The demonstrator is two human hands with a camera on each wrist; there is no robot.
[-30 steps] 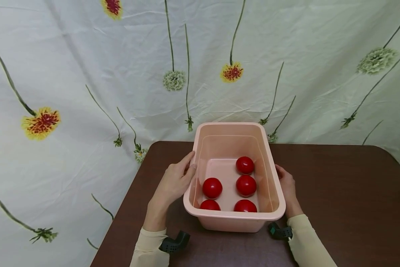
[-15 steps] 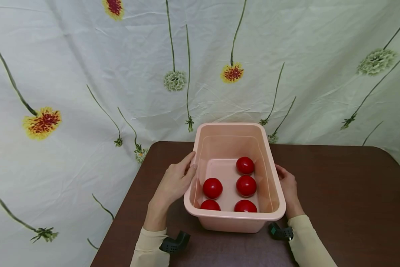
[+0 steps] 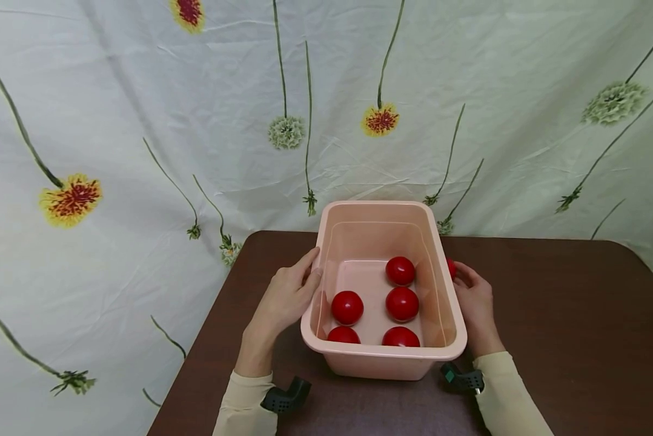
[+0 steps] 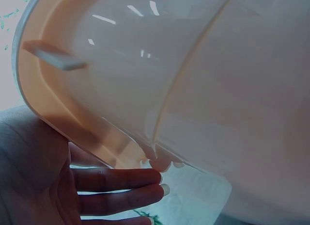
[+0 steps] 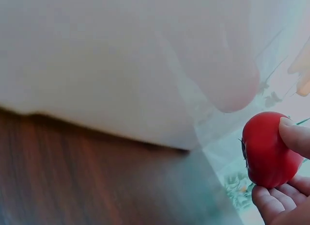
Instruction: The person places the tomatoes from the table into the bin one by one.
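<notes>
A pink plastic tub (image 3: 383,363) stands on the table with several red tomatoes (image 3: 401,303) inside. Its near wall partly hides the two closest ones. At the tub's left side my left hand (image 3: 287,297) holds the rim, thumb at the edge. In the left wrist view, its other fingers (image 4: 118,198) stretch out below the rim. Just outside the right wall, my right hand (image 3: 475,306) grips another tomato (image 5: 271,150) between thumb and fingers. From the head view most of this tomato is hidden behind the tub, while the right wrist view shows its dark green stem end.
The dark brown table (image 3: 566,315) extends to the right of the tub. A white flowered cloth (image 3: 223,121) hangs behind the table and along its left. Black wrist devices (image 3: 285,396) sit on both cream sleeves.
My right hand has shifted slightly outward and up along the tub's right side. A red tomato now shows at its fingertips. The left hand and the tub have stayed in place.
</notes>
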